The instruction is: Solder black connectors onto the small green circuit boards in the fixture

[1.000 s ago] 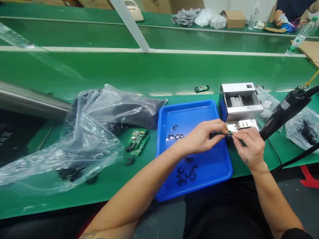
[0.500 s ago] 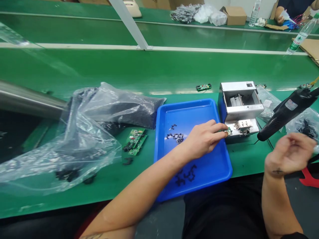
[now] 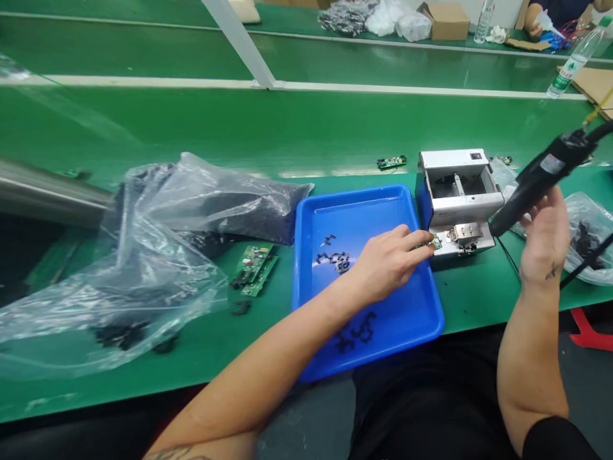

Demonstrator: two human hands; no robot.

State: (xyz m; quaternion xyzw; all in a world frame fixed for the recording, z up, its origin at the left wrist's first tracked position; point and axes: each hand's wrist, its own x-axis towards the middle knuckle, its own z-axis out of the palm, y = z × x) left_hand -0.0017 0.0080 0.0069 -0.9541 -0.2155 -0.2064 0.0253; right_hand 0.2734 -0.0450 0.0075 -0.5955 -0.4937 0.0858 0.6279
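My left hand (image 3: 390, 262) reaches over the blue tray (image 3: 366, 198) and pinches a small green circuit board (image 3: 437, 242). That board sits at the front left of a silver screw feeder (image 3: 467, 209), and my fingers hide part of it. On the right, my right hand (image 3: 546, 236) has its fingers on a black electric screwdriver (image 3: 541, 179), which hangs tilted with its lower end close to the feeder. Part of its grip is hidden behind the tool. Small black plastic clips (image 3: 361, 327) and metal-and-black pieces (image 3: 341, 262) lie in the tray.
Left of the tray lie stacked circuit boards (image 3: 255, 268), a black clip (image 3: 241, 308) and a large clear bag (image 3: 230, 204) of dark parts. Another board (image 3: 391, 162) lies behind the tray. Further right is a bag of black parts (image 3: 588, 246); a bottle (image 3: 575, 64) stands beyond.
My right hand has moved up and left onto the electric screwdriver, which has swung slightly up and left. My left hand stays at the feeder with the circuit board.
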